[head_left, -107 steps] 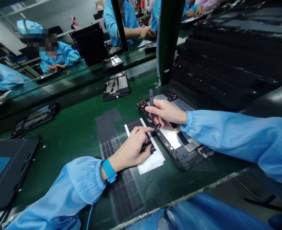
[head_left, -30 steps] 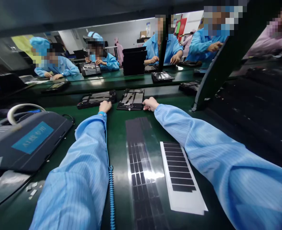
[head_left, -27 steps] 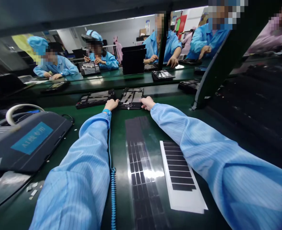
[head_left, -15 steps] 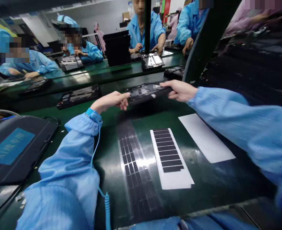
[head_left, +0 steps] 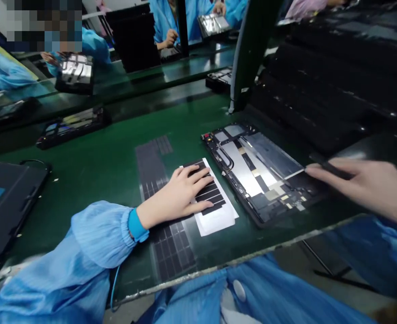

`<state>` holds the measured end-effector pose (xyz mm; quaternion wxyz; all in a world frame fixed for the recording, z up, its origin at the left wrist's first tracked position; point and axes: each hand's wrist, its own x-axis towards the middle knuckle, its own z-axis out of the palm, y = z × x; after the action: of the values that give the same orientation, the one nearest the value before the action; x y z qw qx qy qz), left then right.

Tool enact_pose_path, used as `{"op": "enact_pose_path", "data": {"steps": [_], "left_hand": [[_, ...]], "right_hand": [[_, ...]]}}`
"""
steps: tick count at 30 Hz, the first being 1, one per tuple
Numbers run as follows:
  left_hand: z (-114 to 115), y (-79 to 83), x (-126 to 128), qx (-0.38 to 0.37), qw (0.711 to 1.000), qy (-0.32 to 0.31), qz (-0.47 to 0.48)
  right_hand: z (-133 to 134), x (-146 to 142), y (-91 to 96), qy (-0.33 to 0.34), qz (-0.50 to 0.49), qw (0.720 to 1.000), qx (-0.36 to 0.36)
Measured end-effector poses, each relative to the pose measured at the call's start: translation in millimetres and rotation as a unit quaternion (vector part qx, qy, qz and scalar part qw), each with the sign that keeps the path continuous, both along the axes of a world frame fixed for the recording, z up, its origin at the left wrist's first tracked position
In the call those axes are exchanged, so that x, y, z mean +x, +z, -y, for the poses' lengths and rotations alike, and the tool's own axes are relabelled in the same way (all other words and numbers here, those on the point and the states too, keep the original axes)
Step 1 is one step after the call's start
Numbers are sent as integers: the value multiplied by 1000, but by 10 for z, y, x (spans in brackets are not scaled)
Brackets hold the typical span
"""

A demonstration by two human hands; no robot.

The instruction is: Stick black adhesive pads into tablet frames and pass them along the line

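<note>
Head view shows the left hand (head_left: 174,193) spread flat on black strips (head_left: 207,193), as if to keep their white sheet (head_left: 215,222) still, while the right hand (head_left: 357,184) pinches a thin black tool (head_left: 330,168) beside an open tablet (head_left: 252,175) on the green bench (head_left: 93,144).

Bright, even overhead light leaves soft shadows and glares on the green bench (head_left: 93,189); the wide lens bends the frame's edges, and the right hand (head_left: 360,184) blurs at far right.

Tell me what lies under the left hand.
The left hand rests on black strips on a white backing sheet. Strips show beside the fingers; the sheet and strips beneath the palm and fingers are covered.
</note>
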<state>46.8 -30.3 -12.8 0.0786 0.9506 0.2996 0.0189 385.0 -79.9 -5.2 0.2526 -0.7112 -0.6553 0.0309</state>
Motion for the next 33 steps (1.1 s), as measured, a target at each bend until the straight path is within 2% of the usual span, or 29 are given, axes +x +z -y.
{"op": "enact_pose_path", "data": {"steps": [1,2,4,5,6,8,10,12,16,25,33], "left_hand": [[-18,-1,1,0,1000,-1,6],[-34,-7,3,-2,1000,-3,12],[-62,-31,10,-7,1000,-6,21],[-73,-44,14,-9,1000,-6,24],[-82,-55,17,-10,1000,-4,26],[-98,-68,23,-11,1000,1,25],[-111,-65,26,-12,1000,2,23],[-119,-54,28,-14,1000,-3,24],[-124,-40,34,-15,1000,-9,22],[-120,-74,38,-1,1000,-9,27],[-117,-76,44,4,999,-11,32]], "right_hand": [[1,-47,28,-3,23,998,51],[-1,-120,70,-9,5,997,82],[-13,-330,164,-14,-91,992,91],[-24,-454,200,5,-145,987,67],[-39,-582,222,47,-194,979,31],[-77,-821,217,192,-241,950,-53],[-118,-1003,161,343,-229,906,-96],[-148,-1108,91,422,-194,879,-110],[-161,-1142,13,424,-184,880,-109],[-146,-1143,-3,419,-150,895,-40],[-150,-1139,-47,414,-167,894,-50]]}}
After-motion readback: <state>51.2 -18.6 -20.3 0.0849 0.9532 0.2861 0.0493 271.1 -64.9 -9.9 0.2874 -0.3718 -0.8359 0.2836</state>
